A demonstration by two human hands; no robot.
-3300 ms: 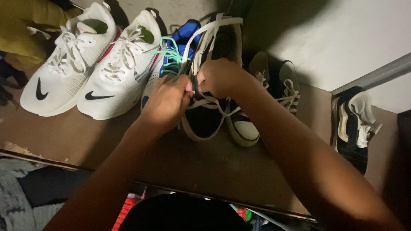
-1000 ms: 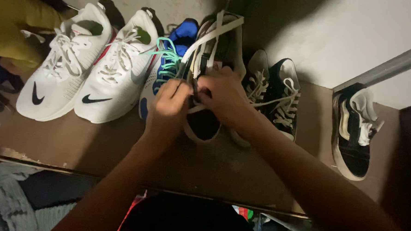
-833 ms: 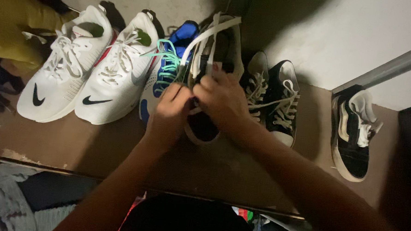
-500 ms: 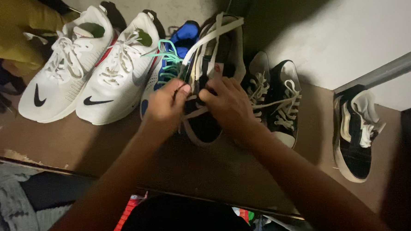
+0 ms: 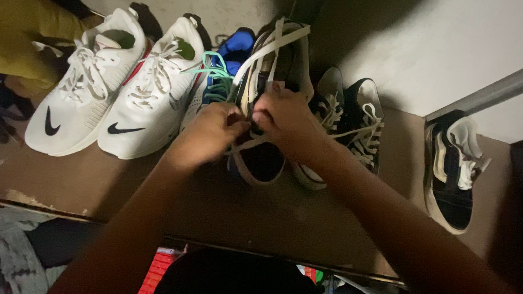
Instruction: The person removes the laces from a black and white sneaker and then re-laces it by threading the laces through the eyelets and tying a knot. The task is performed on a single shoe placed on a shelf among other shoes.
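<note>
My left hand (image 5: 206, 133) and my right hand (image 5: 286, 121) meet over a dark sneaker (image 5: 261, 159) that stands toe toward me on a brown shelf (image 5: 171, 202). Both hands pinch its wide cream laces (image 5: 265, 53), which run up from my fingers toward the heel. The fingers hide the middle of the shoe's lacing. A blue sneaker with teal laces (image 5: 220, 74) lies right beside my left hand.
Two white sneakers (image 5: 108, 90) stand at the left of the row. A black pair with pale laces (image 5: 348, 124) sits right of my right hand, and a lone dark shoe (image 5: 454, 167) farther right. A white wall (image 5: 430, 48) backs the shelf.
My hands have shifted slightly up the dark sneaker along its laces, and the shoe has moved a little under them. The other shoes stay put.
</note>
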